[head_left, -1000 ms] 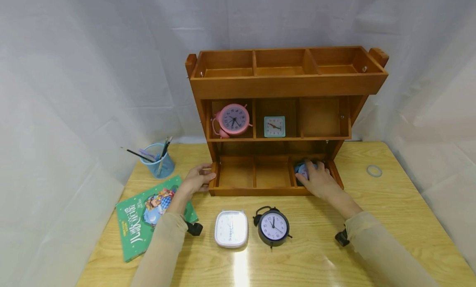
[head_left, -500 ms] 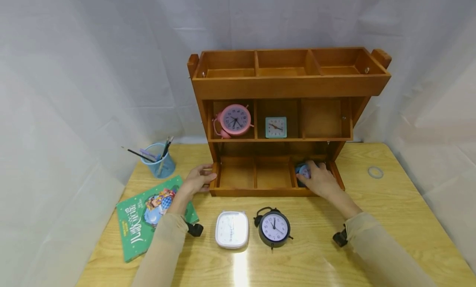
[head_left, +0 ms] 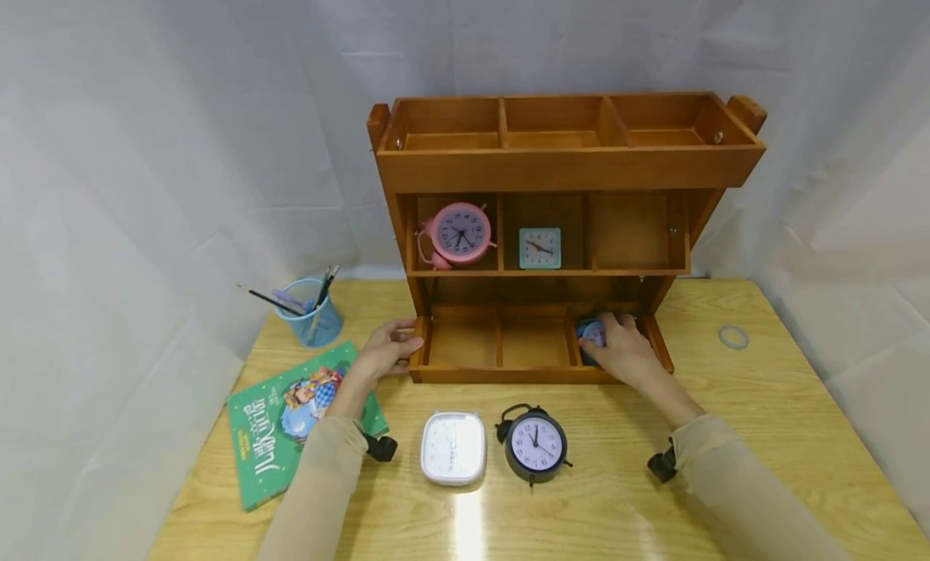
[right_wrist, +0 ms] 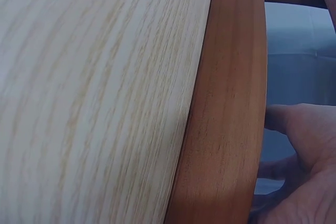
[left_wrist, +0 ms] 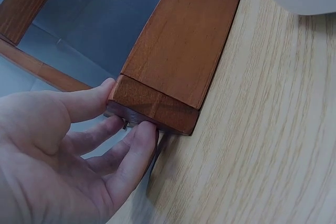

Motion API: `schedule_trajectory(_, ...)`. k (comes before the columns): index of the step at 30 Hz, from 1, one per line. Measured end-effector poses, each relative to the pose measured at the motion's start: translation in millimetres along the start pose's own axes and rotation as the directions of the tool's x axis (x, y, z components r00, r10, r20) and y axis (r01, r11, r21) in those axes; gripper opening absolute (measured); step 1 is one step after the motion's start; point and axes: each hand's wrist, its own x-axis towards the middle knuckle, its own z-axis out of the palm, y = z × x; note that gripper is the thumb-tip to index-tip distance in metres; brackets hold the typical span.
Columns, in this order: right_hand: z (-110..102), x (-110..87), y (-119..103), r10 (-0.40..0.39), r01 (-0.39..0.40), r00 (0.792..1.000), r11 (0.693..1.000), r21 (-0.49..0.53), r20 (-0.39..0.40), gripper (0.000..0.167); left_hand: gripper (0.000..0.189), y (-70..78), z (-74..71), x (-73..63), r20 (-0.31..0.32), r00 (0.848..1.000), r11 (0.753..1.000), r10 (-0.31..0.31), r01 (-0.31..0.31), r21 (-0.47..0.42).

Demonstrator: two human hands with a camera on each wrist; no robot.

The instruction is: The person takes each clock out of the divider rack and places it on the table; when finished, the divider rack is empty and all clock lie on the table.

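Note:
A brown wooden shelf (head_left: 559, 169) with three tiers of compartments stands at the back of the table. My left hand (head_left: 387, 349) grips its lower left corner; in the left wrist view the thumb lies on one side of the wooden end (left_wrist: 152, 103) and the fingertips on another. Inside the bottom right compartment, my right hand (head_left: 623, 347) holds a small blue alarm clock (head_left: 593, 332), partly hidden by the fingers. That clock is out of sight in the right wrist view, behind the shelf's front board (right_wrist: 226, 103). A pink alarm clock (head_left: 462, 233) and a square mint-green clock (head_left: 540, 248) sit in the middle tier.
In front of the shelf, a white square clock (head_left: 453, 448) and a black alarm clock (head_left: 538, 444) lie on the table. A green book (head_left: 269, 432) and a blue pen cup (head_left: 314, 323) are at left, a pale ring (head_left: 734, 337) at right.

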Motion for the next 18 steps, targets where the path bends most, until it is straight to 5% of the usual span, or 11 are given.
schedule_trajectory(18,0.4,-5.0,-3.4,0.045,-0.046,0.999,0.995,0.091,0.018,0.065,0.056,1.4,0.9,-2.2,-0.010,1.000,1.000,0.009,-0.008,0.009)
